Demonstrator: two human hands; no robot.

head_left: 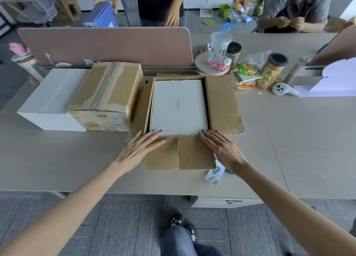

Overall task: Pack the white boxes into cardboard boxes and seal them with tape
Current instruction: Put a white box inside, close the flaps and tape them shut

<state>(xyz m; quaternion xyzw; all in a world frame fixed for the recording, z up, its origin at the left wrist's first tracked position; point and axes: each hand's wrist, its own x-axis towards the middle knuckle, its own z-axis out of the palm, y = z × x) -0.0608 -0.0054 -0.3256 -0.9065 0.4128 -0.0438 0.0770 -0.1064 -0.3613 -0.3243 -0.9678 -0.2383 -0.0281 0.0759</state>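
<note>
An open cardboard box [223,103] sits mid-table with its flaps spread out. A white box [179,107] lies inside it, taped along its middle. My left hand [139,148] lies flat with straight fingers on the near left flap, fingertips at the white box's near edge. My right hand [221,148] lies flat on the near right flap, fingertips at the white box's near right corner. Left of it stands a taped-shut cardboard box [107,95], and beside that a second white box [53,99]. A tape roll with a label [214,173] peeks out under my right wrist.
Snack jars [271,70], a plastic cup [219,45] and a white controller [283,90] crowd the table's back right. A pink divider [106,45] runs behind the boxes. Two other persons [159,3] are beyond it. The table's near edge is close to me.
</note>
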